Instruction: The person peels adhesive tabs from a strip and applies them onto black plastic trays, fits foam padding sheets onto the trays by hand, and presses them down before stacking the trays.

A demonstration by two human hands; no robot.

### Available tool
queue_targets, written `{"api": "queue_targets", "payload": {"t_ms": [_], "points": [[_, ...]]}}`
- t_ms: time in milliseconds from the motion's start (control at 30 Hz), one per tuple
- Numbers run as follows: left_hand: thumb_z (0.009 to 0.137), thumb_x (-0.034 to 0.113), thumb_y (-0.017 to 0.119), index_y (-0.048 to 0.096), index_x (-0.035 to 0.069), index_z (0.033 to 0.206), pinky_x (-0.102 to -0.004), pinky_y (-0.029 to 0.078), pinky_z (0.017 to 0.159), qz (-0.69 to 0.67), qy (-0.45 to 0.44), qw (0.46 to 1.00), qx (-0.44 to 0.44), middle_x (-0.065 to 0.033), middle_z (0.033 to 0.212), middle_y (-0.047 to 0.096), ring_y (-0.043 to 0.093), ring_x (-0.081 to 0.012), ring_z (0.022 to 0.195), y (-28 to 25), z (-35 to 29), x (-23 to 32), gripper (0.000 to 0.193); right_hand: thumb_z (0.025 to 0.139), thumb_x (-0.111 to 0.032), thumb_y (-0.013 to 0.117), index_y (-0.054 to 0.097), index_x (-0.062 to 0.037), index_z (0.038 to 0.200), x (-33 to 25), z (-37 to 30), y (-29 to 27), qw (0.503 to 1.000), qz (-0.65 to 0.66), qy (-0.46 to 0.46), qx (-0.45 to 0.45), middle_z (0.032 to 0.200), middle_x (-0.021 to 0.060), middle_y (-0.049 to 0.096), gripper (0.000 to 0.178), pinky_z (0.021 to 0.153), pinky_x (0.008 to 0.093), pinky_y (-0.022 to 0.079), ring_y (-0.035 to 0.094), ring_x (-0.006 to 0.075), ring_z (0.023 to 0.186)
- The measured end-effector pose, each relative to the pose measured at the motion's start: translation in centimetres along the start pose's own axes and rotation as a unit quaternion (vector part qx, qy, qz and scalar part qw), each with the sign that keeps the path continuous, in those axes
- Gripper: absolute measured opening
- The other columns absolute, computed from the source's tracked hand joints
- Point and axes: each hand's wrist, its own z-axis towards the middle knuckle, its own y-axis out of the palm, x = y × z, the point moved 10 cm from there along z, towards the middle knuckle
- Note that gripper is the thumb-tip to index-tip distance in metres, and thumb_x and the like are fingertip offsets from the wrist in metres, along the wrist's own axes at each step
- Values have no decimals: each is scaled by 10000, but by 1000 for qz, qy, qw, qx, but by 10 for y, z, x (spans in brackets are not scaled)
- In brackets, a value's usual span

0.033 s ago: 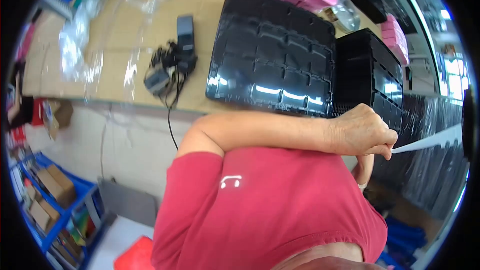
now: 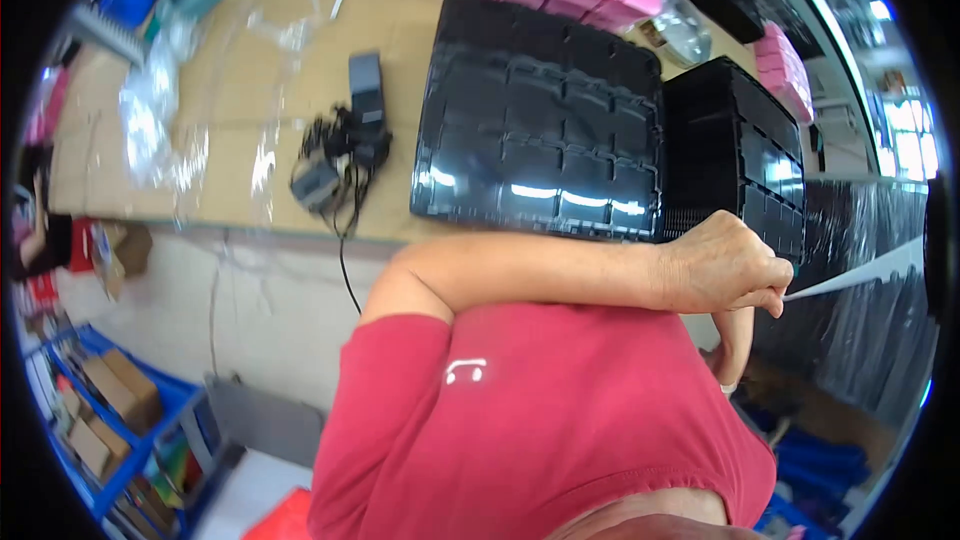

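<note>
Surface point(image 2: 390, 0) supports a black tray point(image 2: 540, 110); an adapter point(image 2: 367, 90) lies left of the tray. Off the tray's near right corner, the left hand point(image 2: 722, 265) pinches a white strip point(image 2: 870, 272). Right hand point(image 2: 736, 335): partly hidden, closure cannot be determined.

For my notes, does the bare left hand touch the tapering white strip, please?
Touching: the head view shows the left hand pinching one end of the white strip.

Their short-sleeved shirt point(image 2: 560, 410) was crimson, with a small white chest mark point(image 2: 466, 371) and stitched neckline point(image 2: 645, 486); a pale wristband point(image 2: 728, 389) showed.
</note>
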Motion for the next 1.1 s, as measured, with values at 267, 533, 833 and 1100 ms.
{"api": "queue_targets", "payload": {"t_ms": [267,533,833,1100], "points": [[729,128,784,668,47,988,-317,479,558,-80,-202,974,-56,-113,665,651,655,-213,592,44,1,-119,295,843,-16,682,638,26,1031,55,-54,-40,748,638,110,146,779,59,654,197,633,260,486,614,129,680],[716,174,763,699,76,988,-412,507,819,329,-127,934,-61,-115,986,692,645,-314,935,-131,-21,-189,297,859,5,633,665,-8,996,-74,23,-149,534,813,-149,176,889,104,667,141,667,262,506,656,159,767],[705,304,796,446,93,1379,-541,252,1107,653,-191,714,-168,-113,1449,426,356,-302,1368,-281,-4,-254,789,760,-98,723,557,-96,1281,-186,237,-190,724,555,-163,375,1304,100,565,547,1013,400,378,488,280,1239],[716,331,781,534,106,1317,-528,269,1097,617,-264,715,-196,-92,1362,534,449,-269,1305,-309,-3,-313,688,719,-180,758,566,-116,1279,-227,292,-182,804,435,-267,306,1326,59,557,595,1021,384,350,476,222,1264]]}}
